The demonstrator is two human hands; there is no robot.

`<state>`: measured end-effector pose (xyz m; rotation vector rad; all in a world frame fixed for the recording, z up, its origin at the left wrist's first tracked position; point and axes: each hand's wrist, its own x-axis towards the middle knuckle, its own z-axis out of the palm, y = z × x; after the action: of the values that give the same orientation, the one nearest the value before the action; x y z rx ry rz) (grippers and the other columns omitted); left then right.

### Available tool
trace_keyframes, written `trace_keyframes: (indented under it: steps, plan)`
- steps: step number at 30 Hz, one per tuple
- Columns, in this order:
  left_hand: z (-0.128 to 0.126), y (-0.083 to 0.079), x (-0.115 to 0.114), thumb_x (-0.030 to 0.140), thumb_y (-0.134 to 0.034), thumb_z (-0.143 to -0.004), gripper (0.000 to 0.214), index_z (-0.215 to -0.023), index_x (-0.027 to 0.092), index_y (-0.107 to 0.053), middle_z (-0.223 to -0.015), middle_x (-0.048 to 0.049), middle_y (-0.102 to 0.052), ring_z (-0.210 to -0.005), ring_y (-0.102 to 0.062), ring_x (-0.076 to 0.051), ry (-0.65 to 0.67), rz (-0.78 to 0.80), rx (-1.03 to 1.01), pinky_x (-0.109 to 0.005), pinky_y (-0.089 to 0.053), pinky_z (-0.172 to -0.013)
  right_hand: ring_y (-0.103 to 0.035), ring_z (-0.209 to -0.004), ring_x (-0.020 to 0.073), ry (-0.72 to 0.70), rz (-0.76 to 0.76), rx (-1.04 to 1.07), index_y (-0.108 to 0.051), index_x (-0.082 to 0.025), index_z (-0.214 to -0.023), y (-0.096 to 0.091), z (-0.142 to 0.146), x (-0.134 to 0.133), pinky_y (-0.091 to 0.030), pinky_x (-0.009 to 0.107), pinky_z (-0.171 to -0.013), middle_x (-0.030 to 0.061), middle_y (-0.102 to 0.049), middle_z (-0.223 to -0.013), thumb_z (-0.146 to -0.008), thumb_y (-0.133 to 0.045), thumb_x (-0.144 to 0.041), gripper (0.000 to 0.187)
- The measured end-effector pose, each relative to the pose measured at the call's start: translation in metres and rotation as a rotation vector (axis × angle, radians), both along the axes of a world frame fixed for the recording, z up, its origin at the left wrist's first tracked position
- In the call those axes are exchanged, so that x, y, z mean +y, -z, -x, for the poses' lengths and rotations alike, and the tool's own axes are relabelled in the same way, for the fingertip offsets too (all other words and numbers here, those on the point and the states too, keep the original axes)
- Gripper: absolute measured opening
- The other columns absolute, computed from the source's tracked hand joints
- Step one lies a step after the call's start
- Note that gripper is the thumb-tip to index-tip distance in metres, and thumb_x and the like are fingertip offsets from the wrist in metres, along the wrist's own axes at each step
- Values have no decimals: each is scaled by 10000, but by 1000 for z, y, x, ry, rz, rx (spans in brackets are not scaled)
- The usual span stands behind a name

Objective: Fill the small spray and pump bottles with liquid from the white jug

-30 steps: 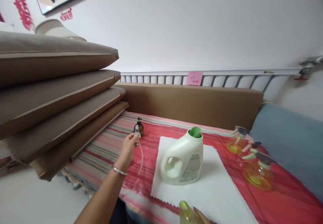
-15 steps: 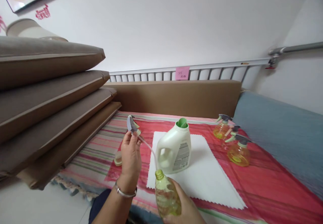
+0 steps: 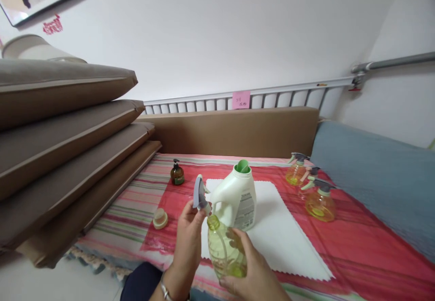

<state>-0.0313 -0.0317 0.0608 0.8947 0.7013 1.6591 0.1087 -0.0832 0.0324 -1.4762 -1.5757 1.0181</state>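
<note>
My left hand [image 3: 190, 228] pinches a grey and white trigger spray head [image 3: 200, 195] just above a bottle's neck. Its tube runs down inside the yellow-green clear spray bottle [image 3: 219, 249], which my right hand [image 3: 253, 265] grips round the side, tilted slightly. A little yellowish liquid shows near the bottle's bottom. Directly behind stands a white detergent jug [image 3: 243, 201] with a green spout in its open mouth, on a white scallop-edged sheet [image 3: 282, 242].
Several spray bottles [image 3: 319, 206] with yellow liquid stand at right on the red cloth [image 3: 360, 242]. A brown pump bottle [image 3: 177, 173] and a pale round cap [image 3: 160, 218] lie left. Stacked cushions [image 3: 74, 111] rise at left; a blue cushion [image 3: 374, 169] borders the right.
My left hand has brought the spray head right and down to the bottle's mouth, and the tube has gone inside. My right hand still holds the bottle. The view has shifted slightly.
</note>
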Motion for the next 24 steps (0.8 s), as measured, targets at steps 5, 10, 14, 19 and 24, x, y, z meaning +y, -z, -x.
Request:
trace_keyframes:
  steps: [5, 10, 14, 19, 24]
  plan:
    - [-3, -3, -11, 304, -771, -661, 298, -929, 215, -675, -840, -20, -707, -814, -651, -179, 90, 36, -69, -294, -469, -794, -524, -1149, 266, 3, -37, 45, -375, -227, -1283, -5, 0, 0, -421, 386, -977, 98, -534, -1284, -512, -638, -160, 818]
    - [-3, -7, -14, 270, -771, -670, 276, -924, 239, -669, -879, -4, -718, -826, -657, -165, 135, 18, -140, -279, -471, -804, -474, -1210, 270, 4, -71, 39, -393, -218, -1312, -8, -2, -3, -397, 392, -1007, 95, -502, -1326, -516, -629, -156, 832]
    - [-4, -5, -14, 266, -776, -664, 245, -886, 239, -676, -886, 9, -726, -806, -661, -149, 110, 34, -142, -256, -472, -786, -478, -1208, 260, 7, -86, 47, -405, -216, -1309, -9, -2, -5, -400, 385, -1007, 91, -504, -1324, -525, -619, -147, 815]
    - [-6, -6, -15, 286, -782, -649, 267, -890, 223, -686, -836, -14, -721, -813, -662, -174, 126, 21, -119, -294, -472, -816, -494, -1196, 269, 9, -97, 53, -401, -228, -1317, -5, -4, -4, -422, 385, -988, 88, -518, -1313, -536, -638, -165, 819]
    - [-3, -5, -16, 287, -787, -631, 294, -896, 203, -689, -826, -44, -708, -843, -652, -212, 131, 5, -72, -340, -474, -821, -485, -1198, 274, 12, -100, 26, -414, -228, -1307, -8, -5, -3, -395, 403, -1005, 88, -515, -1314, -511, -601, -137, 823]
